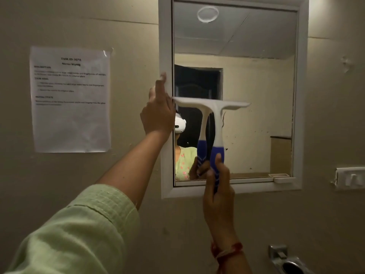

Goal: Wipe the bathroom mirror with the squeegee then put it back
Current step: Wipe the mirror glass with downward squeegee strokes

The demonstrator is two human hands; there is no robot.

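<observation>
- Our right hand (217, 186) grips the squeegee (211, 123) by its blue handle, lower centre; the white blade lies above it across the mirror (256, 86) at mid-frame.
- Our left hand (158, 113), fingers straight, rests against the mirror's white frame (166, 46).

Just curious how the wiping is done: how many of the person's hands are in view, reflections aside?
2. The left hand rests against the left side of the mirror frame; the right hand grips the squeegee by its blue handle, low before the mirror.

a bathroom: white-framed wall mirror (235, 91), small soap ledge (282, 179), metal wall fitting (290, 262).
</observation>
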